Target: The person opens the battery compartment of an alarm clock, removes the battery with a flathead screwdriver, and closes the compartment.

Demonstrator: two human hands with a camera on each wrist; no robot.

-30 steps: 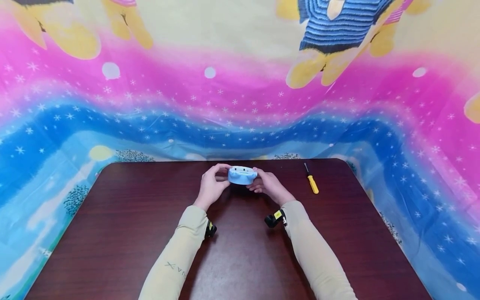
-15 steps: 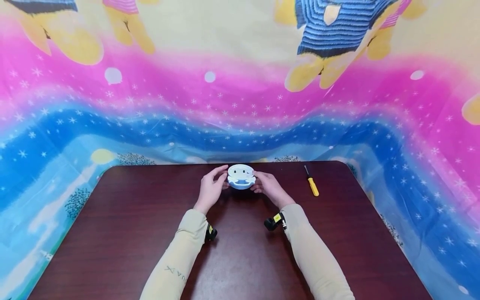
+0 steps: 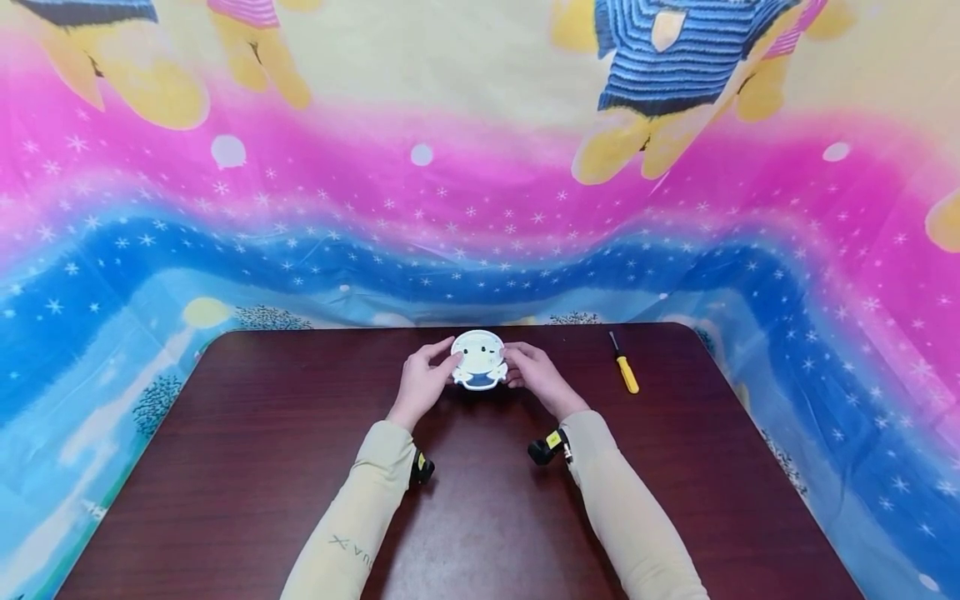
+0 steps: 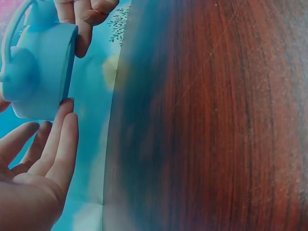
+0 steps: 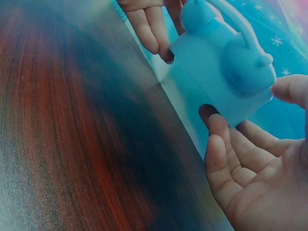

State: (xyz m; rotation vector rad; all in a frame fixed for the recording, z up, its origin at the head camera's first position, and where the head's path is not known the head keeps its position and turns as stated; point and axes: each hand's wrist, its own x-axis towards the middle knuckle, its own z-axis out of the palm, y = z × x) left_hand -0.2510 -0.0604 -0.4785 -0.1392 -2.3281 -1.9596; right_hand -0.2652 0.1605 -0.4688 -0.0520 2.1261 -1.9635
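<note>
Both hands hold a light-blue twin-bell alarm clock (image 3: pixel 480 367) near the far edge of the table. In the head view its white back with small black knobs faces up toward me, and the bells and handle point my way. My left hand (image 3: pixel 422 382) grips the left side, thumb on the back's rim. On the opposite side my right hand (image 3: pixel 542 377) pinches the clock between thumb and fingers. Both wrist views show the blue casing (image 4: pixel 45 72), with the rounded bells (image 5: pixel 248 67) and curved handle. The clock's face is hidden.
A screwdriver (image 3: pixel 627 374) with a yellow handle lies at the right of the dark wooden table (image 3: pixel 247 433). A patterned cloth (image 3: pixel 480 208) hangs behind the table and along its sides.
The clock has been tilted so that its white back turns from edge-on to facing me. The hands have turned with it and stay in nearly the same place; the screwdriver lies still.
</note>
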